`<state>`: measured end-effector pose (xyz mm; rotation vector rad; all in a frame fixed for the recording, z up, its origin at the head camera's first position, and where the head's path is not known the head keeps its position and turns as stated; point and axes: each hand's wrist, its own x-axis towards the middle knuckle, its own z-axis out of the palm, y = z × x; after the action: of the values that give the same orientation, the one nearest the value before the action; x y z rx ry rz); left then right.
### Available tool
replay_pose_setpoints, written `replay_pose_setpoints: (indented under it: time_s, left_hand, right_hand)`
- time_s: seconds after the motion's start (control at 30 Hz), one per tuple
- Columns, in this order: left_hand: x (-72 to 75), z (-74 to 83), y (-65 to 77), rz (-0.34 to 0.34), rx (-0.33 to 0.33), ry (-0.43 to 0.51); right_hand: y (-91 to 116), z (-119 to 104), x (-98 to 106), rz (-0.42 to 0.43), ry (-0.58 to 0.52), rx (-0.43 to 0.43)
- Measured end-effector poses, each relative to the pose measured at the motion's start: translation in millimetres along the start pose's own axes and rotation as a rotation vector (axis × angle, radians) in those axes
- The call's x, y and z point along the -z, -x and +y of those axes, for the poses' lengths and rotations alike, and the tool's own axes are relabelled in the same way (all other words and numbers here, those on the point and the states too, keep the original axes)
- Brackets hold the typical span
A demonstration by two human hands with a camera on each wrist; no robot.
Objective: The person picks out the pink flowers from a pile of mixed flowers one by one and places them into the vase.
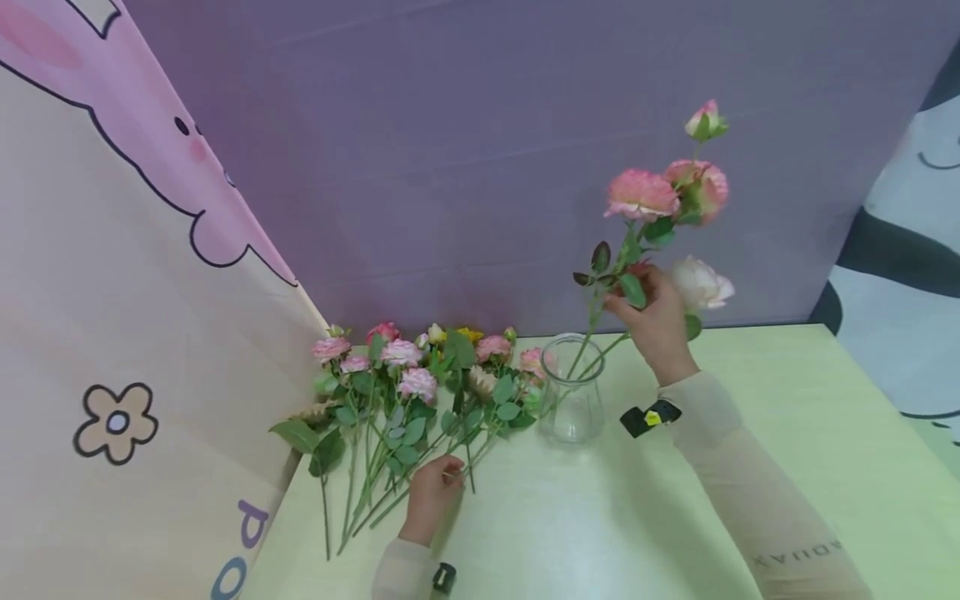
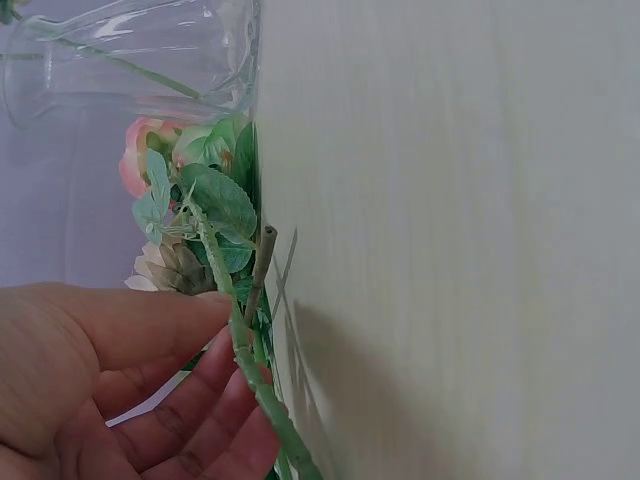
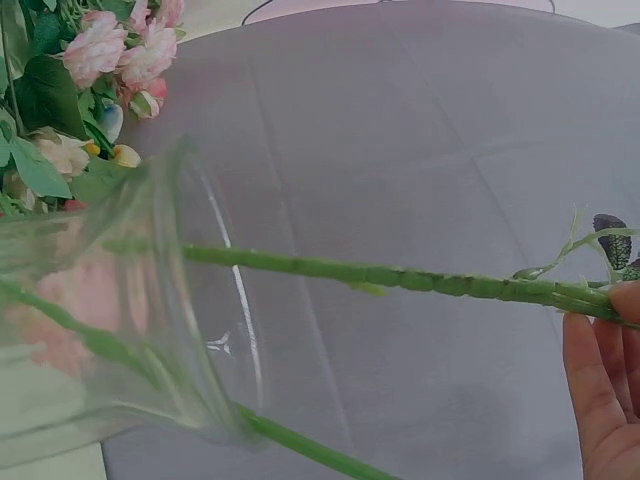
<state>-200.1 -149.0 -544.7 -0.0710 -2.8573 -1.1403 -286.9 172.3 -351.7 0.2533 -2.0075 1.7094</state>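
Observation:
My right hand [image 1: 662, 329] pinches the stem [image 3: 400, 277] of a pink rose spray [image 1: 642, 196] with two blooms and a bud on top. That stem slants down into the mouth of a clear glass vase [image 1: 573, 421]. A white rose [image 1: 701, 283] leans out over the vase's right side, its stem also inside the glass. On the left, my left hand [image 1: 431, 497] pinches a green flower stem [image 2: 262, 385] between thumb and fingers, low over the table. Which bloom belongs to that stem is unclear.
Several pink roses [image 1: 401, 353] and other flowers lie in a leafy pile along the table's back left, stems toward the front. A purple-grey cloth [image 1: 450, 167] hangs behind the pale table [image 1: 787, 400]. A printed panel [image 1: 150, 333] borders the left.

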Motion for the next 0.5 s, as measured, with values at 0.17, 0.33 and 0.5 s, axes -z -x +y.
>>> replay_pose_setpoints:
  time_s: [0.17, 0.33, 0.5]
  left_hand:
    - [-0.6, -0.8, -1.6, -0.022, -0.029, 0.009]
    - [-2.7, -2.3, -2.0, -0.045, -0.034, 0.006]
    - [-3.4, -3.5, -2.1, -0.059, -0.052, -0.001]
  right_hand:
    - [5.1, 5.7, -3.2, -0.042, 0.086, -0.032]
    - [10.5, 11.5, -7.5, -0.093, 0.147, -0.046]
    - [12.8, 16.1, -12.1, -0.14, 0.203, -0.09]
